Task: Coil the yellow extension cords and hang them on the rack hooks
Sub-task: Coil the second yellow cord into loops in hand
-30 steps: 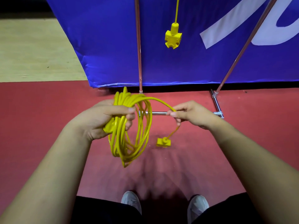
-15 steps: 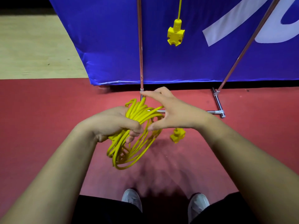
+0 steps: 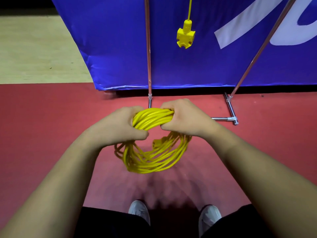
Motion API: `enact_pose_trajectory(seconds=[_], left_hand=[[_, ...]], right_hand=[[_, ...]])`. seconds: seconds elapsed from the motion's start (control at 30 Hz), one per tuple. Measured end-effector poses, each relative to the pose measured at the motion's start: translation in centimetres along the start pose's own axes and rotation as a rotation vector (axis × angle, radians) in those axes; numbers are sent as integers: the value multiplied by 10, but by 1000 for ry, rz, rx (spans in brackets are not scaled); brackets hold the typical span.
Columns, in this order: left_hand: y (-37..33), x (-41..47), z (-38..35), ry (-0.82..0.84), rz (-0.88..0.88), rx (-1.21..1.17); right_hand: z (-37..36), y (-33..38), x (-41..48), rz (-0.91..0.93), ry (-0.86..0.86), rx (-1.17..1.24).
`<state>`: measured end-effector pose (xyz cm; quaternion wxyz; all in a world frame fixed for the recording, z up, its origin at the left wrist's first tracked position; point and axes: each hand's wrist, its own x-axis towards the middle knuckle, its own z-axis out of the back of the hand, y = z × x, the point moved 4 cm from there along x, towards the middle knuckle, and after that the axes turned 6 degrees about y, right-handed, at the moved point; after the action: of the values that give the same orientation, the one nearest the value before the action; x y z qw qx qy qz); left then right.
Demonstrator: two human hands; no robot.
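A coiled yellow extension cord (image 3: 154, 158) hangs in front of me above the red floor. My left hand (image 3: 118, 124) grips the top of the coil from the left, and my right hand (image 3: 185, 117) grips the same bundle from the right, close beside it. The cord's plug end (image 3: 157, 143) shows blurred inside the loop. Another yellow cord with a multi-outlet socket (image 3: 185, 36) dangles from above, between the metal rack's poles (image 3: 148, 48). The rack's hooks are out of view.
A blue banner (image 3: 120, 40) stands behind the rack. The rack's foot bars (image 3: 230, 110) lie on the red floor (image 3: 42, 126) to the right of my hands. Tan flooring (image 3: 34, 48) lies at far left. My shoes (image 3: 139, 210) are below.
My right hand has let go of the loose cord end and closed on the top of the coil beside my left hand. The plug end has swung into the loop.
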<state>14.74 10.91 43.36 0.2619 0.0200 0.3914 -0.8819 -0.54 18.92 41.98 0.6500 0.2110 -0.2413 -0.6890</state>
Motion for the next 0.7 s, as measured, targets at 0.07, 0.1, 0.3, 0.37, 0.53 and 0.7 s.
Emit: enact_pose_trajectory(seconds=[0.07, 0.1, 0.3, 0.37, 0.53, 0.7], left_hand=[[-3, 0, 2, -105, -53, 138], [-3, 1, 1, -121, -73, 175], [-9, 9, -2, -199, -191, 207], [-8, 8, 1, -201, -200, 196], [-1, 2, 12, -170, -197, 170], [4, 1, 14, -111, -166, 184]], right_hand=[[5, -5, -1, -48, -25, 18], [7, -7, -2, -68, -29, 38], [10, -13, -6, -110, 18, 200], [13, -10, -8, -75, 92, 256], [22, -46, -15, -148, 210, 88], [10, -94, -15, -302, 241, -132]])
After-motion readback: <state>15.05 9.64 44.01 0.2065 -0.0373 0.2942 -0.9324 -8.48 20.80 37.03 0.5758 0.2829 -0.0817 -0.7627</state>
